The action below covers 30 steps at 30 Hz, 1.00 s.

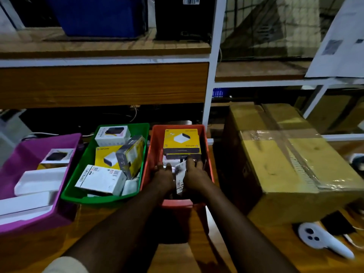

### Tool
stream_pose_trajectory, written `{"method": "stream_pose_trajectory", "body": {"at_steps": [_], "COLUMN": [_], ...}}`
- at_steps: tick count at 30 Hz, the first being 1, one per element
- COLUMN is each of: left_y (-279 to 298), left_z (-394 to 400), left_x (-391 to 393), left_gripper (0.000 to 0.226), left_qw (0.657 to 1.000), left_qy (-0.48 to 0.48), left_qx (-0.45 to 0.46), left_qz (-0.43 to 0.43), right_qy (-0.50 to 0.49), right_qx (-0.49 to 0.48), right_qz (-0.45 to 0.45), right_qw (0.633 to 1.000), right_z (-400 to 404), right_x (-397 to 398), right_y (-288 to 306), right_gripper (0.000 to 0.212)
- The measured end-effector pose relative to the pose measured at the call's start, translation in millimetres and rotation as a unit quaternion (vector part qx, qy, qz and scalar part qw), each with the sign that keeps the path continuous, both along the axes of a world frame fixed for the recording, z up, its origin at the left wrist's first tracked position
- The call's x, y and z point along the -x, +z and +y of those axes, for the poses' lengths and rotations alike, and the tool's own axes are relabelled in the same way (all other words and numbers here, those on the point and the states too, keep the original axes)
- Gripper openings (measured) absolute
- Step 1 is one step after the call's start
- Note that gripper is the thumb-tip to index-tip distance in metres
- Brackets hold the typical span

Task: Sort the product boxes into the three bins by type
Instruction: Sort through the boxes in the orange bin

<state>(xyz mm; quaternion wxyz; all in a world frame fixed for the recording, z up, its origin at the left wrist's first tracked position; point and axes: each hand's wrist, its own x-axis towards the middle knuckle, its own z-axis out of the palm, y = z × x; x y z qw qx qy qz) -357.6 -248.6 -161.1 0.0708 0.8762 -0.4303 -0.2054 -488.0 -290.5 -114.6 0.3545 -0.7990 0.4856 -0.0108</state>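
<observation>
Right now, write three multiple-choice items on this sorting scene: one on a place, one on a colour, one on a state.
1. Where are both hands?
A. in the purple bin
B. in the red bin
C. on the taped carton

2. What colour is the middle bin?
A. green
B. blue
C. yellow

3. How is the large carton at the right?
A. open
B. crushed flat
C. taped shut

Key: 1 B, the left hand and right hand reach into the red bin around a white box. 2 A, the green bin sits between the purple bin and the red one. 3 C, clear tape crosses the carton.
</observation>
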Motion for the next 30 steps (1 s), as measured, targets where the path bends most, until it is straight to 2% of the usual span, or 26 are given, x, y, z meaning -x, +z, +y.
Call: {"method": "stream_pose_trajectory", "body": {"at_steps": [3,5,8,10,12,16,19,22,30], "left_y": [9.3,11.4,9.4,6.1,11.6,15.9,3.5,-3.5,-0.8], "left_z": [3.1,2.4,2.0,2.3,5.0,12.0,16.7,18.8,14.3], "left_x": [1.6,2.7,-1.2,-11.8,-19.2,-18.0,-17.3,-18.8,-13.5], "left_gripper": [0.074,0.061,0.051,0.059,0.065,0.068,0.071,0.058,0.058], "left_qw": [0.997,0.993,0.992,0.994,0.981,0.955,0.958,0.967,0.968], "left_qy": [-0.059,-0.098,-0.121,-0.108,-0.183,-0.275,-0.259,-0.23,-0.218], "left_qx": [-0.033,-0.041,-0.03,-0.004,-0.003,-0.102,-0.111,-0.075,-0.034], "left_qz": [-0.038,-0.049,-0.032,-0.011,-0.057,-0.033,-0.053,-0.074,-0.122], "right_qy": [0.028,0.037,0.048,0.069,0.092,0.174,0.192,0.193,0.18], "right_qx": [0.033,0.095,0.173,0.19,0.158,0.128,0.178,0.218,0.207], "right_qz": [0.02,0.035,0.065,0.081,0.078,0.152,0.186,0.197,0.197], "right_qw": [0.999,0.994,0.982,0.976,0.98,0.964,0.947,0.936,0.941], "right_z": [-0.1,-1.4,0.1,-1.5,-7.1,-13.2,-14.4,-14.6,-13.8], "right_x": [-1.4,-3.3,-5.0,-3.4,-1.4,-0.9,-3.8,-5.9,-8.2], "right_y": [-10.4,-19.5,-23.0,-19.2,-18.5,-22.7,-27.5,-30.3,-29.9], "right_gripper": [0.097,0.097,0.058,0.039,0.04,0.055,0.046,0.047,0.057]}}
